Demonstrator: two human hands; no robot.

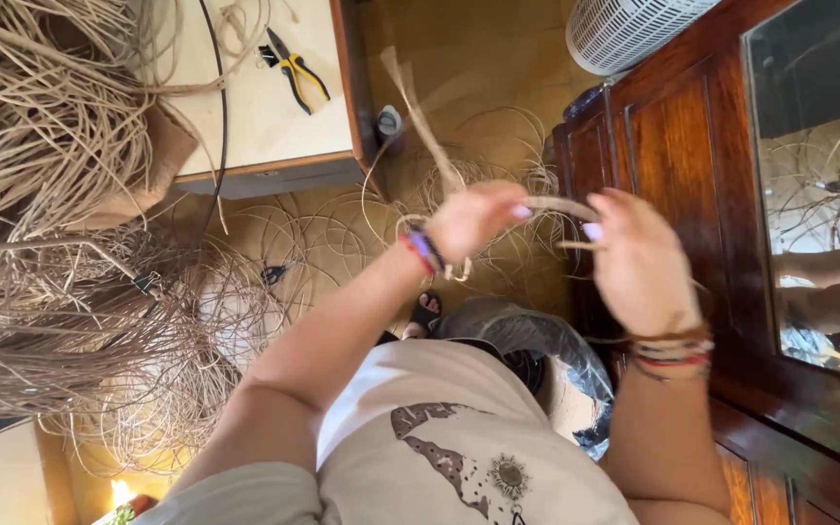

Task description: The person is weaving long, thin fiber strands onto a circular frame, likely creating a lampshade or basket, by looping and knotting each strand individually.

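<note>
My left hand [473,219] and my right hand [639,258] are raised in front of me and grip the two ends of a short curved stretch of tan reed [558,205]. A blurred flat strand [418,112] rises from my left hand toward the table corner. Both wrists carry coloured bracelets. Loose reed loops [498,146] lie on the floor behind the hands.
A big bundle of pale reed strands [60,253] fills the left side. A light table [264,97] holds yellow-handled pliers [296,70]. A dark wooden cabinet [692,146] with a mirror [819,175] stands at right, a white slatted basket [624,29] above it, a plastic-lined bin [537,335] below.
</note>
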